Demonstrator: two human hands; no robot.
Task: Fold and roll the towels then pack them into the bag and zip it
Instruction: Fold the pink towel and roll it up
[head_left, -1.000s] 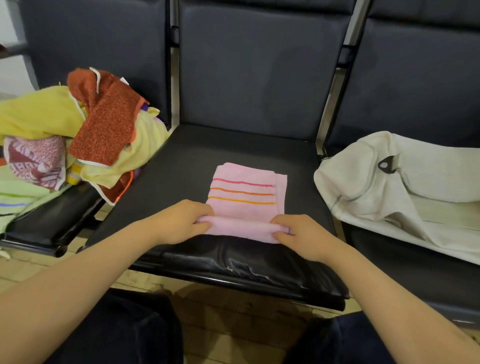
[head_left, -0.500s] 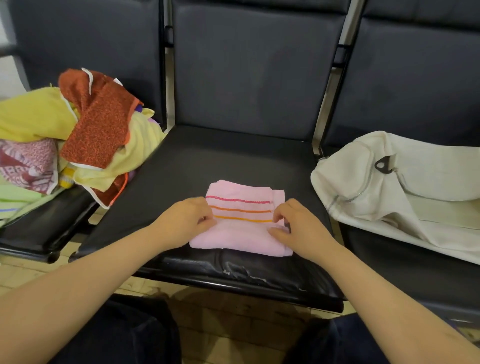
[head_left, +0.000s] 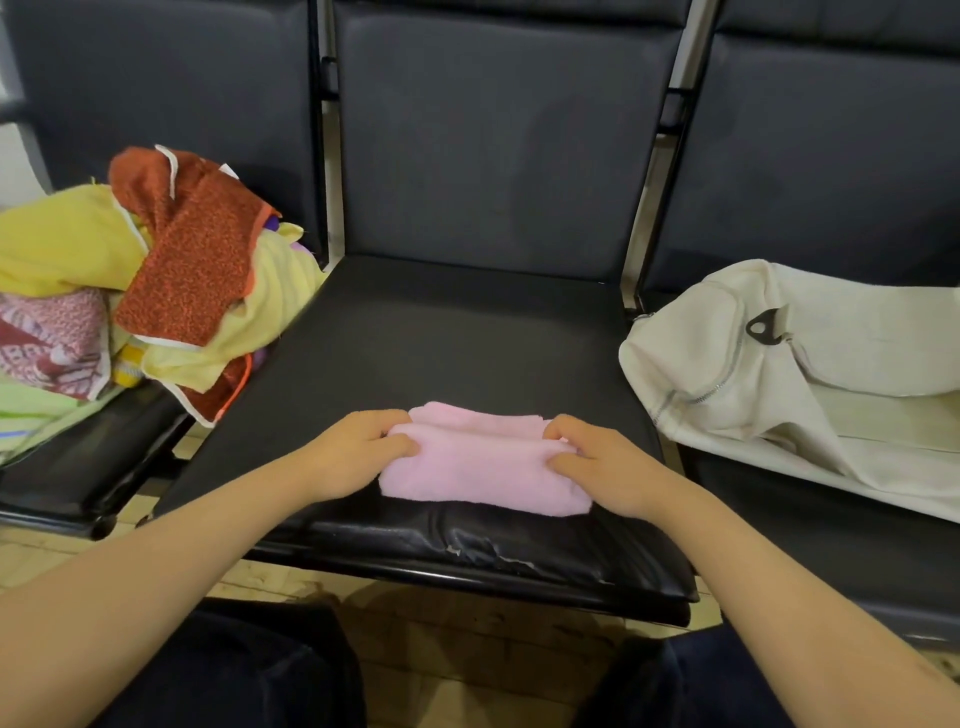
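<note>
A pink towel (head_left: 480, 465) lies rolled up near the front edge of the middle black seat (head_left: 426, 343). My left hand (head_left: 358, 449) grips the roll's left end, fingers curled over the top. At the right end, my right hand (head_left: 597, 460) holds the roll the same way. The towel's coloured stripes are hidden inside the roll. A cream fabric bag (head_left: 789, 379) with a dark zip pull lies on the right seat, its opening facing me.
A heap of loose towels (head_left: 145, 291), yellow, rust-red, patterned pink and pale green, covers the left seat. Dark seat backs stand behind. Metal frame bars separate the seats. My knees are below the seat's front edge, above a wooden floor.
Both hands have rolled the pink towel away from me; the flat striped part seen earlier is now wound into the roll.
</note>
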